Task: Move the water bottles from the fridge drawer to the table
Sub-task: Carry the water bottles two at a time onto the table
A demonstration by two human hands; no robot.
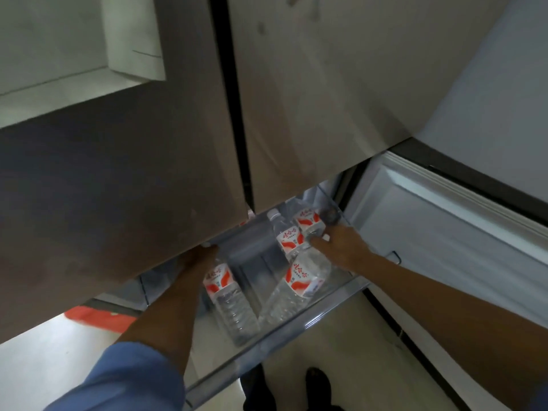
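A clear plastic fridge drawer [296, 326] is pulled out below the closed upper fridge doors. Several water bottles with red and white labels lie in it. My left hand [197, 262] grips the upper end of the near-left bottle [228, 304]; its cap is hidden by the door edge. Another bottle [299, 289] lies tilted in the drawer's middle. My right hand [341, 247] rests on the far right pair of bottles [299, 232], fingers wrapped on the rightmost one [310, 222]. A white cap [273, 215] shows at the back.
The grey upper fridge doors [166, 161] overhang the drawer from above. The open lower door [444, 232] stands to the right. My shoes [318, 384] and pale floor lie below the drawer front. A red object [95, 317] sits on the floor at left.
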